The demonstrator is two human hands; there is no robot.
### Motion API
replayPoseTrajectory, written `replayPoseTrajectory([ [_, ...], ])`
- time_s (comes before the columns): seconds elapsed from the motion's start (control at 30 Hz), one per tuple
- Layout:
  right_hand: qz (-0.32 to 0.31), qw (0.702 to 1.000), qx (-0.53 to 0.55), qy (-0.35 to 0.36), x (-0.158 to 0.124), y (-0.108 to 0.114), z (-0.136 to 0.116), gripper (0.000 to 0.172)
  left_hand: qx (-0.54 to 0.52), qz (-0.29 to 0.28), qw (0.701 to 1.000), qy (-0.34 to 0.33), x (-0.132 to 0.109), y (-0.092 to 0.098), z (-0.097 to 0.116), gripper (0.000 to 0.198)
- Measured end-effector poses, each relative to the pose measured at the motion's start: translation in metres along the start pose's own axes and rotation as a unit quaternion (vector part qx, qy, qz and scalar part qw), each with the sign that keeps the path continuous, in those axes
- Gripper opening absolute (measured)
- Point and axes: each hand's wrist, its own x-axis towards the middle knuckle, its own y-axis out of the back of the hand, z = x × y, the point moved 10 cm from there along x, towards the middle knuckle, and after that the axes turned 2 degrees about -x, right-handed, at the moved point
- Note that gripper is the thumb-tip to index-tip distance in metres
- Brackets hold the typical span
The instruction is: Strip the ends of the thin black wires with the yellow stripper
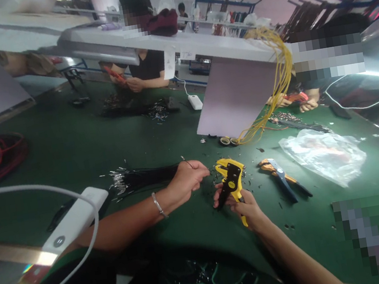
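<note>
Observer: Left hand (188,179) closed in a pinch on a thin wire (187,163), only a short tip showing above the fingers. Right hand (245,210) wrapped around the handles of a yellow wire stripper (230,181), held near the left hand, not touching it.

Checker: Where's the rest of the wire?

Observer: Black wire bundle (141,178) lies on the green bench mat (68,147), left of the hands, its bright metal ends fanned out. Black snippets (254,188) litter the mat around the stripper.

Checker: How much looks worked?

Observer: Many bundle ends show bright metal, so a good share appears done. No count of what's left: the ends overlap and the far part of the bundle runs dark.

Checker: What else is close by?

Observer: Orange-handled pliers (281,178) and a clear plastic bag (324,156) to the right. A co-worker's hands (300,101) are at work across the bench, well apart.

Checker: Anything hard to make out?

Observer: Most of the held wire is lost inside the left fist, and I can't tell where its far end runs. A pixelated patch covers the lower right corner of the view.
</note>
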Motion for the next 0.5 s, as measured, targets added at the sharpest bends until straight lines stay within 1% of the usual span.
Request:
replayPoseTrajectory([
  [0.17, -0.002, 1.0, 0.02, 0.009, 0.002, 0.005, 0.002, 0.057, 0.0, 0.003, 1.0, -0.006, 0.002, 0.001, -0.001, 0.01],
  [0.3, 0.004, 1.0, 0.024, 0.01, 0.002, 0.004, -0.001, 0.057, 0.01, 0.005, 1.0, -0.007, 0.002, 0.0, -0.002, 0.011],
  [0.5, 0.017, 0.999, 0.03, 0.007, 0.001, 0.004, -0.004, 0.057, 0.014, -0.016, 1.0, 0.005, 0.001, -0.006, -0.014, 0.012],
])
